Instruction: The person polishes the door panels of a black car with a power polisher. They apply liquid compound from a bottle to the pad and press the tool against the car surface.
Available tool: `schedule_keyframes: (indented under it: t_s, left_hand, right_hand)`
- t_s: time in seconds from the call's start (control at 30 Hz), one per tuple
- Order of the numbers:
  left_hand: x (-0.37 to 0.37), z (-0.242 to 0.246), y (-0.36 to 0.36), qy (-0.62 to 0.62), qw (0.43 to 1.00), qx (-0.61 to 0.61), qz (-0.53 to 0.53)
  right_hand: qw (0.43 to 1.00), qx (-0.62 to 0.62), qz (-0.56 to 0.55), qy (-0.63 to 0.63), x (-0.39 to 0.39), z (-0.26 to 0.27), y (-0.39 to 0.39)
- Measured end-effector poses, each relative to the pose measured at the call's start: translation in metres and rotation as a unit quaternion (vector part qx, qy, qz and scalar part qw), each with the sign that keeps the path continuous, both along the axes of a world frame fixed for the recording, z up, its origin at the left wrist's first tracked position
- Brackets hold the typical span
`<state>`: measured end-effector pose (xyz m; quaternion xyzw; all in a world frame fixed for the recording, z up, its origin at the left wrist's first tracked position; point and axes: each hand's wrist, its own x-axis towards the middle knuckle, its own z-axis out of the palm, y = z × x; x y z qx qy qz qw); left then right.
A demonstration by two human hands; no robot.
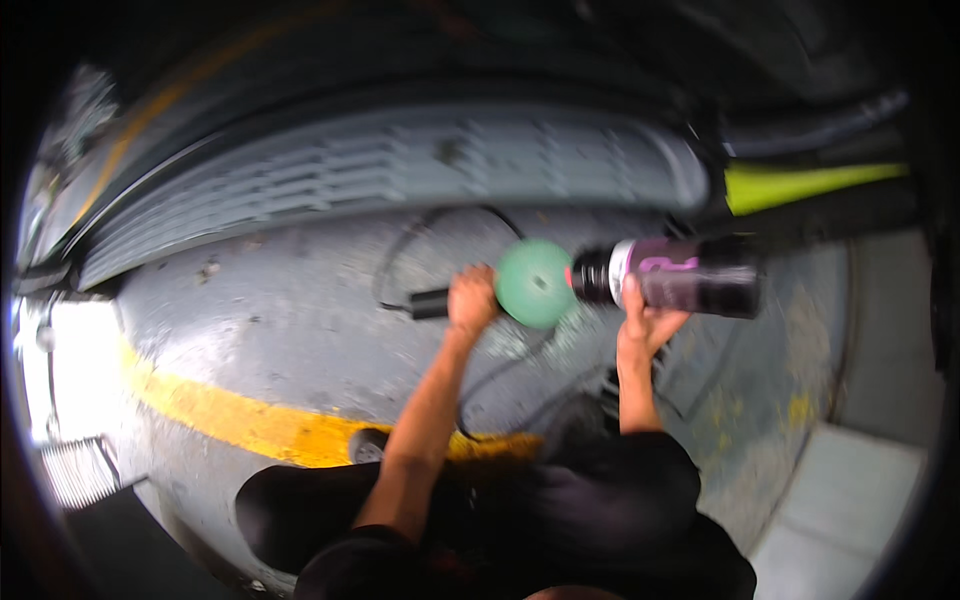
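My left hand (472, 300) is closed around the black handle (430, 304) of a corded tool, which looks like a polisher. Its round green foam pad (535, 283) faces up beside that hand. In my right hand (652, 322) is a dark bottle (694, 274) with a white band and pink marking, lying sideways. The bottle's reddish tip points at the pad's right edge; whether the two touch cannot be told. A black cord (386, 262) loops from the handle's end over the grey floor.
A grey slatted panel (450, 161), seemingly part of a vehicle, spans the far side. A yellow-green piece (810, 184) is at the upper right. Nearer me, a yellow stripe (277, 427) crosses the painted floor, with a small wheel (367, 447) by my leg. Pale tiles (847, 480) lie at lower right.
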<state>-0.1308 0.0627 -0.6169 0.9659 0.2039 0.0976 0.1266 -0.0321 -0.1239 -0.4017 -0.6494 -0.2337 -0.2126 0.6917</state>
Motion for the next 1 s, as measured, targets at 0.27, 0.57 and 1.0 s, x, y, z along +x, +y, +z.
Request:
schedule_keyframes:
  t_s: [0.27,0.57,1.0]
  left_hand:
    - [-0.004,0.023,0.009,0.018,0.998,-0.048,-0.021]
    - [-0.008,0.044,0.007,-0.046,0.985,-0.156,-0.063]
    - [-0.006,0.043,0.012,-0.056,0.981,-0.175,-0.056]
  right_hand:
    - [0.985,0.128,0.041,0.107,0.034,0.014,0.004]
    - [0.991,0.093,0.013,0.094,0.024,-0.006,0.002]
    - [0.992,0.073,0.013,0.099,0.022,-0.022,0.013]
